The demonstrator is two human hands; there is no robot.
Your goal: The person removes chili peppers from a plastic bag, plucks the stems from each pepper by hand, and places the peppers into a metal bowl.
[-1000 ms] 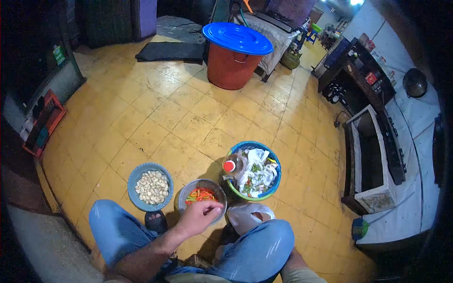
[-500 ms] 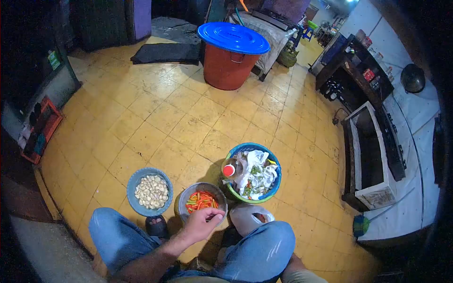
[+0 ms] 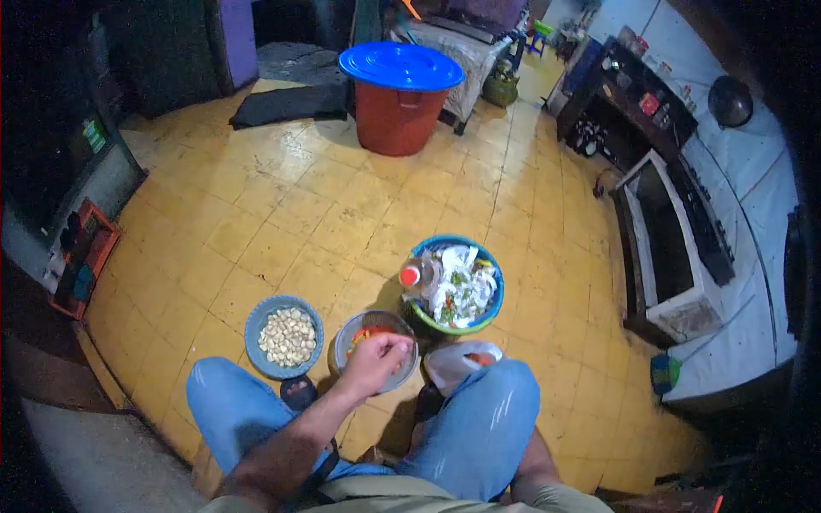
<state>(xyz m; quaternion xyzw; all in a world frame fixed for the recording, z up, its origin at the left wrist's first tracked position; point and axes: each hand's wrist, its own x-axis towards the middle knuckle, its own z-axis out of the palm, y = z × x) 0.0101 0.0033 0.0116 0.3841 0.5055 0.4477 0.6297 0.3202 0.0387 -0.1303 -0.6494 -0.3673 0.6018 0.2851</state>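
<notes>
My left hand (image 3: 375,362) is over the grey bowl (image 3: 344,335) of red and orange chillies (image 3: 359,336), covering part of them. Its fingers are curled together, and whatever they may hold is too small to make out. To the left stands a blue-grey bowl (image 3: 251,335) of pale peeled cloves or beans (image 3: 287,338). A white plastic bag (image 3: 445,363) with something red inside lies beside my right knee. My right forearm (image 3: 534,470) runs down past the right thigh, and my right hand is hidden behind the leg.
A blue-green basket (image 3: 500,295) holds white plastic, green scraps and a red-capped bottle (image 3: 410,276). Farther off stands a red bin (image 3: 393,120) with a blue lid (image 3: 402,66). An orange crate (image 3: 107,235) is at left; a white-framed cabinet (image 3: 684,312) is at right.
The view has shifted and turned slightly, so the bowls and basket appear a little higher. My left hand remains over the chilli bowl with its fingers together.
</notes>
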